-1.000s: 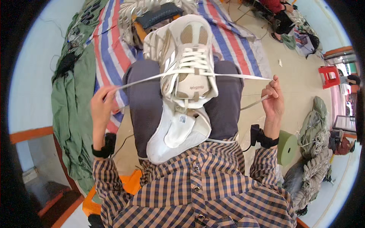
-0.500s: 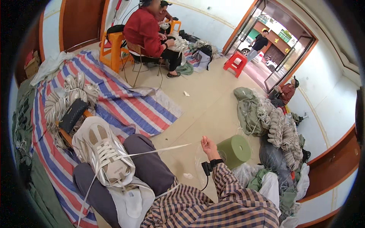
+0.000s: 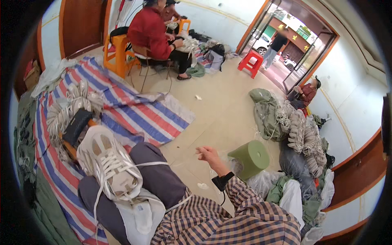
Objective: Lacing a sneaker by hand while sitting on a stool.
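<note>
A beige and white sneaker [image 3: 110, 159] rests on my lap, its toe toward me, with cream laces threaded across the front. One lace end [image 3: 151, 163] lies over my dark-trousered right knee; the other hangs down on the left of the shoe. My right hand [image 3: 208, 156] is above the floor, right of that knee. Its fingers are loosely bent and apart, with no lace visible in them. A dark band with a small device circles the wrist. White shoe-shaped pieces [image 3: 143, 216] lie on my lap below the sneaker. My left hand is out of view.
A green stool [image 3: 251, 159] stands right of my hand, beside bags and bundled shoes [image 3: 304, 134]. A striped sheet [image 3: 155, 116] covers the floor at left, with more shoes and a black pouch [image 3: 77, 126]. Seated people work farther off; a red stool [image 3: 250, 63] is near the doorway.
My right hand has moved left toward the knee. The lace, stretched out toward the hand before, now curves over the knee. The left lace hangs looser. The person at the doorway has shifted left.
</note>
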Motion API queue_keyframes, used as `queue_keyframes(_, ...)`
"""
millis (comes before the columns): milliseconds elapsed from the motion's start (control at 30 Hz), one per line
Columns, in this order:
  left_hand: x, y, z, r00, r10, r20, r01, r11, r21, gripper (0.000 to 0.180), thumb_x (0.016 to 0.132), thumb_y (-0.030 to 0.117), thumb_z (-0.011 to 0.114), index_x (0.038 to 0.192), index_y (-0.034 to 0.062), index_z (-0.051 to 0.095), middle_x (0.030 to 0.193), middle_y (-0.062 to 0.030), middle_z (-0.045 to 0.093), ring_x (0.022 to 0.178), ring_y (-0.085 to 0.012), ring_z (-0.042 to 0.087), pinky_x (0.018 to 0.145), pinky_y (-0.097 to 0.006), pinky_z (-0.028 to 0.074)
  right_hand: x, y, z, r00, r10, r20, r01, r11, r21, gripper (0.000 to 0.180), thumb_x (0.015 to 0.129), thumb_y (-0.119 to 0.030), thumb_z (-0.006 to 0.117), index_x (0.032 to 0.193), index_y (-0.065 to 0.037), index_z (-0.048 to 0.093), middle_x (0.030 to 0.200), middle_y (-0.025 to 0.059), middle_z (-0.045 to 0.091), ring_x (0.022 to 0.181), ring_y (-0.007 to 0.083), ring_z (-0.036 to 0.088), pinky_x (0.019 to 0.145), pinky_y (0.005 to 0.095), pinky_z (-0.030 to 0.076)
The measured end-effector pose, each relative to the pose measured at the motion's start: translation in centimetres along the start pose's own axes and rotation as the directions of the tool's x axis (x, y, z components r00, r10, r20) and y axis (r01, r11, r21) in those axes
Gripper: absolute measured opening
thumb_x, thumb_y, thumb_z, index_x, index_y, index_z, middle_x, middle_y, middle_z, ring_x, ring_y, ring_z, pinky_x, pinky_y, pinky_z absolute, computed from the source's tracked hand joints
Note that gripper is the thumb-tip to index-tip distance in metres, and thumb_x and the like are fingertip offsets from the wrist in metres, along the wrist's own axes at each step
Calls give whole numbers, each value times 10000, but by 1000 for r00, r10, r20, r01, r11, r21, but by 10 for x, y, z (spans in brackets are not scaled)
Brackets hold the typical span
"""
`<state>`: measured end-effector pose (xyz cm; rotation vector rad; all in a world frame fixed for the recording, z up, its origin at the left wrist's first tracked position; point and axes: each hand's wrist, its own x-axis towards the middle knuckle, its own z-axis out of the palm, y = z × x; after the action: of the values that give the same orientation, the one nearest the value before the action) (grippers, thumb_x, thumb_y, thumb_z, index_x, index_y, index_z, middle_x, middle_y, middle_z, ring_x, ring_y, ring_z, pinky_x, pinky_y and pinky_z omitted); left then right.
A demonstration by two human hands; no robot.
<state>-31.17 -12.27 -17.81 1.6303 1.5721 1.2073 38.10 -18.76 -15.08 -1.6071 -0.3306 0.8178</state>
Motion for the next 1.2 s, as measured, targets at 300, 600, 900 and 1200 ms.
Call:
queue_keyframes(300, 77, 115, 57, 918, -337, 211, 385, 882, -270, 158, 945, 133, 521, 1009, 18, 608, 962, -18, 595, 815, -83, 561, 731, -220, 457, -79, -102, 139, 780, -151, 607, 352, 908, -226, 174, 898, -106, 611, 987, 20, 690, 778, 65, 681, 625, 107, 629, 601, 238, 503)
queue_keyframes(600, 89, 282, 169, 682, 171, 711, -69, 983, -170, 135, 926, 33, 494, 944, -4, 622, 1070, -138, 625, 859, -215, 631, 754, -298, 489, -67, -91, 217, 637, -543, 547, 747, 611, -263, 137, 853, -166, 603, 870, -50, 673, 847, 113, 657, 792, 298, 636, 687, 369, 493)
queue_keyframes(900, 119, 304, 229, 605, 441, 663, -602, 798, 17, 139, 908, 110, 497, 941, 14, 591, 1124, -217, 559, 953, -377, 575, 806, -414, 468, -72, -90, 216, 587, -527, 614, 714, 695, -87, 144, 898, -138, 576, 928, 1, 598, 860, 121, 596, 797, 275, 590, 709, 333, 456)
queue_keyframes(1200, 121, 300, 229, 608, 482, 631, -662, 747, 68, 126, 931, 85, 486, 966, 21, 588, 1070, -207, 557, 870, -377, 565, 726, -402, 470, -75, -78, 221, 581, -558, 593, 739, 667, -96, 142, 883, -131, 604, 949, -5, 609, 885, 116, 613, 818, 263, 600, 738, 333, 463)
